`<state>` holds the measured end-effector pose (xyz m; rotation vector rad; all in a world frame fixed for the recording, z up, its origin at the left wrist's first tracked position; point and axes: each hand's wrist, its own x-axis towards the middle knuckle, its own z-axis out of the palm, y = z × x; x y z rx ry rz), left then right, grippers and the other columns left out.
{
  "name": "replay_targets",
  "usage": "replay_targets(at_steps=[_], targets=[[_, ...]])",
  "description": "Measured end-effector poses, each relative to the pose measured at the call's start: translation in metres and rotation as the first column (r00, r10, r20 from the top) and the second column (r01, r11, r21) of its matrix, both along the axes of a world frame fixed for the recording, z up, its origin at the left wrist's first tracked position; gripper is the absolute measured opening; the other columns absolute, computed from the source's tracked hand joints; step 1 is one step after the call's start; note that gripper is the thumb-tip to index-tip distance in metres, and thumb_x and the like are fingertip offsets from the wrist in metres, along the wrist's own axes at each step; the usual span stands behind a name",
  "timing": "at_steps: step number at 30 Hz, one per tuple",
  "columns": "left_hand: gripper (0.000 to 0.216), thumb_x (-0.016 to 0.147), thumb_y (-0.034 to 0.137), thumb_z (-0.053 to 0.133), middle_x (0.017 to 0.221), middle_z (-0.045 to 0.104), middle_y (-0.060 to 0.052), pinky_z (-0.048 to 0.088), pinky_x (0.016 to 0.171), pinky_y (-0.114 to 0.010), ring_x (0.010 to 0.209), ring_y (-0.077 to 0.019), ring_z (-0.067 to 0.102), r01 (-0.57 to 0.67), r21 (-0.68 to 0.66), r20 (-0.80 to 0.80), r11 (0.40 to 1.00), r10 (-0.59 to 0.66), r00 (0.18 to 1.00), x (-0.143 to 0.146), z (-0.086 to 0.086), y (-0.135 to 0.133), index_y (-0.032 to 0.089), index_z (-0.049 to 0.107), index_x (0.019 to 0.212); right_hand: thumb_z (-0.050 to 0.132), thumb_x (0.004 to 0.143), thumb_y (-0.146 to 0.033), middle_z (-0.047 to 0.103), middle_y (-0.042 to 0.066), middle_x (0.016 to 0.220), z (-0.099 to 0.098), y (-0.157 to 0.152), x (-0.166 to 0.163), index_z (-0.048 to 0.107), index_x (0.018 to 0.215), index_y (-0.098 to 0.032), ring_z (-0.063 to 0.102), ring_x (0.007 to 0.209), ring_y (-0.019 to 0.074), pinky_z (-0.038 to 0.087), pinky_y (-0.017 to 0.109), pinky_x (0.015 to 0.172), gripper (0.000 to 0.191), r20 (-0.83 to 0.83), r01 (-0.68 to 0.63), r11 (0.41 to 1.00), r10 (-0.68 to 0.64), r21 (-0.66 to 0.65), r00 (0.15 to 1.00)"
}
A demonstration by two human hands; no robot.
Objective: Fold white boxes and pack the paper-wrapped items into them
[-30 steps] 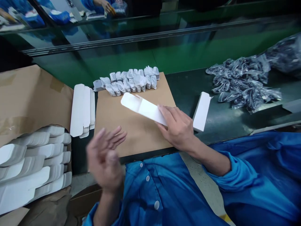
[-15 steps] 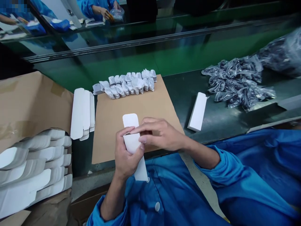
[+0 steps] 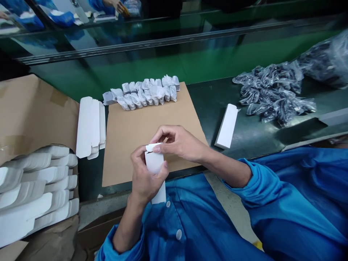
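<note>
A narrow white carton (image 3: 154, 163) stands between my hands, near the front edge of the cardboard sheet (image 3: 125, 145). My left hand (image 3: 145, 177) is wrapped around its body, thumb across the front face. Thumb and fingers of my right hand (image 3: 176, 143) pinch the carton's top flap, which is bent over toward the opening. Whatever may be inside the carton is hidden. To the right, another white carton (image 3: 227, 127) lies on the dark bench with a small tab sticking out.
Wrapped white packets (image 3: 146, 94) line the sheet's back edge. Flat cartons (image 3: 91, 127) lie to its left, beside a cardboard box (image 3: 35, 112) full of more flattened cartons (image 3: 40, 185). Bagged dark items (image 3: 277, 90) are heaped at right. Beyond the divider, a co-worker's hand (image 3: 118, 5) shows.
The carton's top flap stood upright before; now it is folded over, pinched by my right hand. My left hand keeps its hold on the carton. The view has shifted slightly.
</note>
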<state>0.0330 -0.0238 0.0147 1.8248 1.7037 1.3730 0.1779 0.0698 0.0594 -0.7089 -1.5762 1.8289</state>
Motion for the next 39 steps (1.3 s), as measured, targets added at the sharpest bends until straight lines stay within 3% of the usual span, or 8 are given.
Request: replay_targets(at_steps=[5,15,19,23,25,30,34,39], targets=[[0.1,0.077,0.027,0.071,0.126,0.054,-0.016,0.053,0.093,-0.042,0.114,-0.0264,0.059,0.024,-0.055,0.035,0.998,-0.022,0.999,0.003,-0.003,-0.005,0.02,0.006,0.153,0.073,0.081,-0.029,0.068,0.003,0.089,-0.001,-0.006,0.001,0.069,0.083,-0.015,0.062,0.084,0.0144,0.047,0.026,0.071,0.015,0.072,0.002,0.994,-0.01,0.11,0.997],[0.077,0.08,0.029,0.068,0.135,0.052,-0.016,0.049,0.101,-0.044,0.121,-0.027,0.056,0.014,-0.117,0.026,0.993,-0.011,1.0,0.0,-0.007,-0.003,0.02,0.032,0.148,0.063,0.09,-0.023,0.074,0.006,0.11,-0.036,-0.05,-0.012,0.069,0.1,-0.021,0.063,0.106,0.0169,0.052,0.038,0.096,0.012,-0.044,0.363,0.778,-0.398,0.512,0.916],[0.069,0.078,0.03,0.07,0.133,0.054,-0.015,0.051,0.098,-0.039,0.12,-0.0252,0.058,-0.018,-0.088,0.08,0.996,0.025,0.997,0.003,-0.008,0.0,0.019,0.041,0.139,0.06,0.093,-0.024,0.074,0.006,0.107,-0.032,-0.048,-0.013,0.07,0.097,-0.02,0.062,0.104,0.0168,0.051,0.036,0.096,0.011,-0.01,0.315,0.77,-0.372,0.555,0.928],[0.049,0.084,0.039,0.067,0.117,0.063,-0.011,0.054,0.092,-0.038,0.11,-0.0234,0.065,-0.097,-0.208,0.372,0.973,0.17,0.912,-0.005,-0.013,0.018,0.02,0.047,0.124,0.062,0.091,-0.026,0.07,0.004,0.116,-0.009,0.012,-0.005,0.064,0.119,-0.023,0.063,0.102,0.017,0.051,0.033,0.089,0.029,0.281,-0.019,0.83,-0.167,0.557,0.945],[0.049,0.086,0.044,0.064,0.105,0.066,-0.008,0.057,0.086,-0.039,0.097,-0.0216,0.069,-0.135,-0.27,0.496,0.953,0.258,0.829,-0.016,-0.019,0.034,0.02,0.044,0.124,0.058,0.092,-0.023,0.067,0.007,0.119,0.0,0.061,-0.006,0.051,0.136,-0.022,0.063,0.097,0.0188,0.05,0.037,0.089,0.044,0.42,-0.005,0.781,-0.33,0.625,0.846],[0.054,0.083,0.044,0.066,0.13,0.057,-0.02,0.043,0.106,-0.055,0.127,-0.0352,0.053,-0.355,-0.253,-0.031,0.9,0.359,0.933,-0.049,-0.023,0.055,0.014,0.051,0.126,0.063,0.082,-0.009,0.058,0.015,0.131,-0.002,0.159,-0.031,0.046,0.14,-0.015,0.047,0.125,0.0343,0.038,0.049,0.101,0.061,0.618,-0.295,0.555,-0.59,0.778,0.52],[0.057,0.093,0.034,0.051,0.154,0.041,-0.015,0.027,0.119,-0.056,0.146,-0.0323,0.031,-0.078,-0.176,-0.438,0.981,-0.007,0.899,-0.063,-0.012,0.031,0.021,0.036,0.147,0.055,0.084,-0.008,0.062,0.015,0.122,-0.005,0.163,-0.039,0.053,0.13,-0.012,0.052,0.117,0.0315,0.04,0.044,0.098,0.046,0.654,-0.348,0.563,-0.552,0.75,0.517],[0.056,0.092,0.024,0.054,0.152,0.046,-0.004,0.023,0.12,-0.057,0.144,-0.0294,0.035,0.393,-0.381,-0.636,0.837,-0.546,0.546,-0.054,-0.002,0.011,0.032,0.04,0.146,0.052,0.088,-0.021,0.066,0.007,0.101,-0.002,0.118,0.001,0.059,0.115,-0.011,0.058,0.087,0.0177,0.044,0.028,0.075,0.03,0.61,-0.298,0.725,-0.209,0.621,0.764]])
